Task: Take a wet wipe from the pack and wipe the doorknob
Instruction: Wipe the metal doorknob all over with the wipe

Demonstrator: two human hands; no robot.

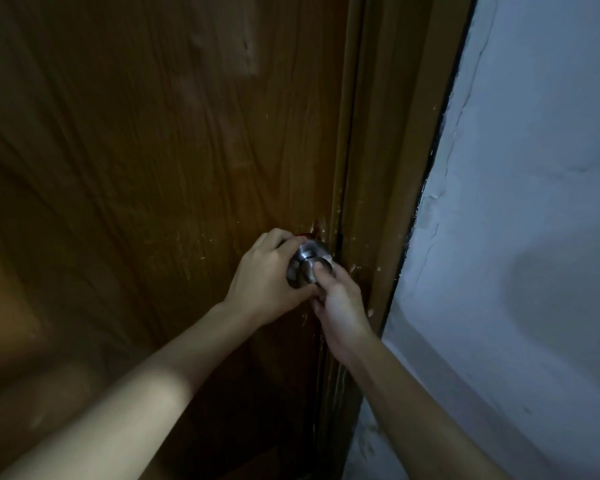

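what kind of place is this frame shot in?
Probably indoors in a home, at a closed room door. In view: a brown wooden door with a round metal doorknob that both hands grip, its wooden frame, and a cracked, pale painted wall beside it.

No writing showing where I am looking, no label, brand or number on the doorknob [309, 263], door [136, 168] or wall [534, 168]

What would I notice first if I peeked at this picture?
Two hands meeting in the middle: the left hand curls around the shiny metal doorknob and the right hand grips it from below, thumb on top. Behind is a big brown wooden door, and a pale cracked wall stands on the right.
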